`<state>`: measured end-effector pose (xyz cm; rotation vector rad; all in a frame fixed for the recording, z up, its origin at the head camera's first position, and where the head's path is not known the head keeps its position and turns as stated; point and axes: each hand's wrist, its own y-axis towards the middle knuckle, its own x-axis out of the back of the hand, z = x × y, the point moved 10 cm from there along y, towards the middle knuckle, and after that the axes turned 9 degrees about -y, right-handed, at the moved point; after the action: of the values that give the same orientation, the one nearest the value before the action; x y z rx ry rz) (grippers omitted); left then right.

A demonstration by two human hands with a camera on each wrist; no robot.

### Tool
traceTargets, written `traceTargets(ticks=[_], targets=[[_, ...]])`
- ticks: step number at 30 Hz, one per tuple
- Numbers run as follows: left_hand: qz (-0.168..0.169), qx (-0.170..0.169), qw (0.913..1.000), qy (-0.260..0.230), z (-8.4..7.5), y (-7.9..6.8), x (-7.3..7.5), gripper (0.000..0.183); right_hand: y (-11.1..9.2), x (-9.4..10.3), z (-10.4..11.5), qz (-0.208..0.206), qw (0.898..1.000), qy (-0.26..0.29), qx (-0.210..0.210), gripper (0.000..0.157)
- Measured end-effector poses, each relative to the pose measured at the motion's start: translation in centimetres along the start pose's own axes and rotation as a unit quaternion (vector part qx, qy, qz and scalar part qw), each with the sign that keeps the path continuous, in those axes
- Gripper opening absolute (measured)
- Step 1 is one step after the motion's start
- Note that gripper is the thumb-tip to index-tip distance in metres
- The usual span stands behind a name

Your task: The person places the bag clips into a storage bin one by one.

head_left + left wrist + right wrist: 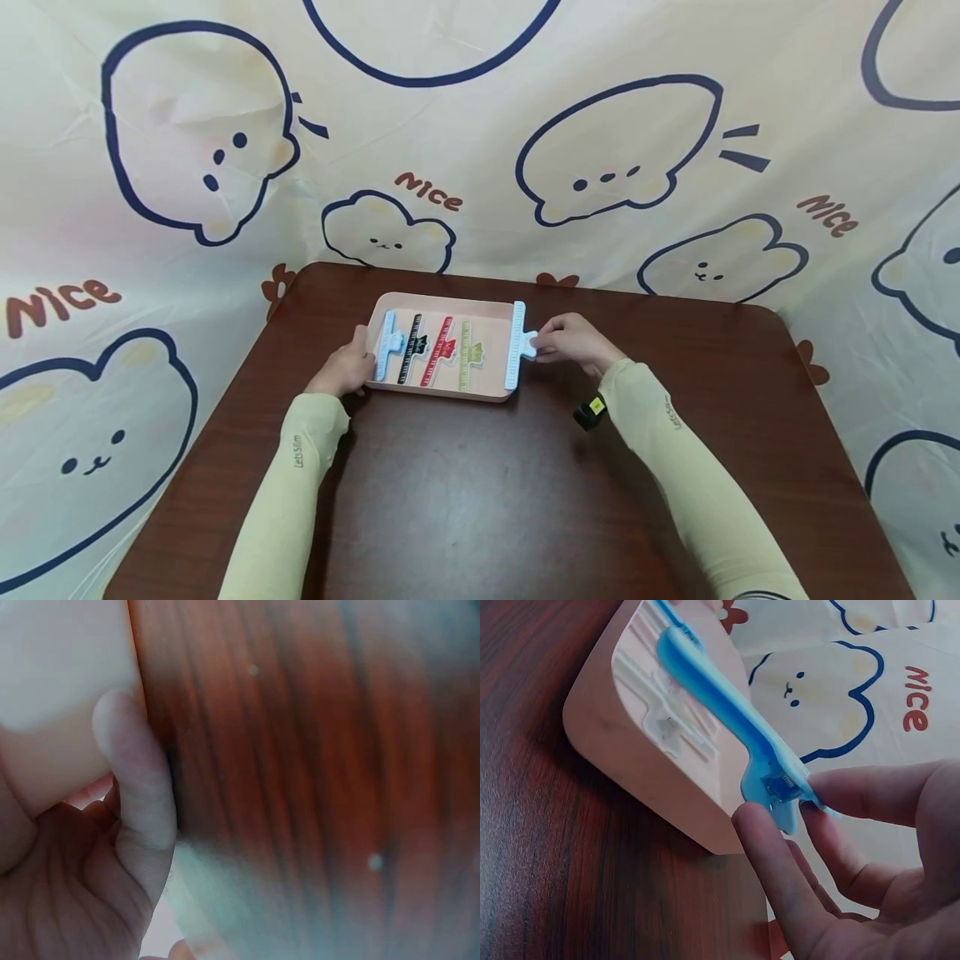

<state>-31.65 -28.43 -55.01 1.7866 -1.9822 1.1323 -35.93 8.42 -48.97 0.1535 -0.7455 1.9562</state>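
Note:
A pink tray (491,337) stands on the table, its left end held by my left hand (347,365); the thumb lies along the outer wall in the left wrist view. My right hand (576,342) pinches the handle of a long blue bag clip (516,346) at the tray's right end. In the right wrist view this blue clip (720,705) is tilted above the rim. Inside the tray lie a smaller light blue clip (386,346), a black clip (409,350), a red clip (436,354) and a green clip (464,358), side by side.
The dark brown table (450,483) stretches in front of the tray and to both sides. A cloth backdrop (480,150) with cartoon bears hangs behind and around it. A black device (590,412) with a yellow label sits under the right wrist.

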Motion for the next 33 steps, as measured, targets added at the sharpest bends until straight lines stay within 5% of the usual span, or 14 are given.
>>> traceTargets(ticks=[33], targets=[[0.003, 0.003, 1.0, 0.005, 0.2, 0.2, 0.1, 0.059, 1.6, -2.0, 1.5, -0.013, 0.998, -0.062, -0.023, 0.019]])
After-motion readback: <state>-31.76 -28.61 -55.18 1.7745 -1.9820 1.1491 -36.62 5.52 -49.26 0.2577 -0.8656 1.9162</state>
